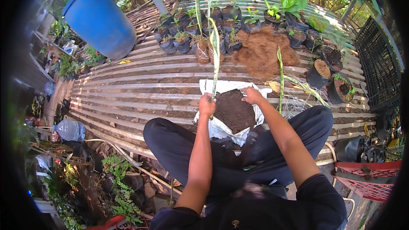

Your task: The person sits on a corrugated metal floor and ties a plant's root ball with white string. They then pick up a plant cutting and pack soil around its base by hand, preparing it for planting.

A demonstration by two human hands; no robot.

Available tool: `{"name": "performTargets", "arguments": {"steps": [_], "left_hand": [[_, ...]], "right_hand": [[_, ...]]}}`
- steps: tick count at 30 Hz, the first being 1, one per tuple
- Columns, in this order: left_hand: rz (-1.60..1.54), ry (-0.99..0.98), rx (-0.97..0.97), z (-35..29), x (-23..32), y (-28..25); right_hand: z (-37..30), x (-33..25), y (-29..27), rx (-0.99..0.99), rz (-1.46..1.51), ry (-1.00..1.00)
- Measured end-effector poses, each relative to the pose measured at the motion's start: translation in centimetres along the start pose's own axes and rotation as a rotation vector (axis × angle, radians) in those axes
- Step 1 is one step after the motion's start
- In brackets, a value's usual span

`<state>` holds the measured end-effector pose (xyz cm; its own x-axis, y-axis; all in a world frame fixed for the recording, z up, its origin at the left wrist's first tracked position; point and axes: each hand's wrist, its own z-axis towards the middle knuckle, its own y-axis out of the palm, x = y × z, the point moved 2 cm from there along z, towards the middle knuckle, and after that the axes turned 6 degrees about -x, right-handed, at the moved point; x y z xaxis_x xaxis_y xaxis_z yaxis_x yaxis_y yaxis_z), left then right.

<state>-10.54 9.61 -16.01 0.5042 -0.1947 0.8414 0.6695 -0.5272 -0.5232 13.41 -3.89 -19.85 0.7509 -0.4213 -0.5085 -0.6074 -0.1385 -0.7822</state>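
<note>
My left hand (207, 105) is closed around the lower part of a snake plant leaf (215, 55), long and green with pale yellow edges. The leaf stands upright over the left edge of a heap of dark soil (235, 110). The soil lies on an opened white sack (223, 86) in front of my crossed legs. At the right edge of the heap is my right hand (253, 96), its thumb and a finger a little apart over the soil, with nothing visible between them. Another snake plant leaf (280, 74) stands to the right of the sack.
Several potted seedlings in black bags (181, 42) stand at the back, beside a brown fibre pile (266, 53). A blue barrel (100, 21) is far left, a clear plastic bottle (70, 130) nearer left. Black pots (318, 74) and a black crate (377, 64) are on the right.
</note>
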Motion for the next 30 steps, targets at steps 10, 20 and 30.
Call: {"name": "performTargets", "arguments": {"steps": [10, 20, 30], "left_hand": [[-0.011, -0.069, -0.069, -0.5, 0.8, -0.6], [-0.021, -0.017, -0.027, 0.4, -0.2, 0.1], [0.031, -0.022, -0.035, 0.2, 0.7, -0.1]], "right_hand": [[0.5, -0.7, 4.2, 0.172, -0.143, 0.156], [1.3, 1.9, 2.8, 0.268, 0.408, 0.014], [0.4, 3.9, 0.6, -0.218, 0.554, 0.209]]}}
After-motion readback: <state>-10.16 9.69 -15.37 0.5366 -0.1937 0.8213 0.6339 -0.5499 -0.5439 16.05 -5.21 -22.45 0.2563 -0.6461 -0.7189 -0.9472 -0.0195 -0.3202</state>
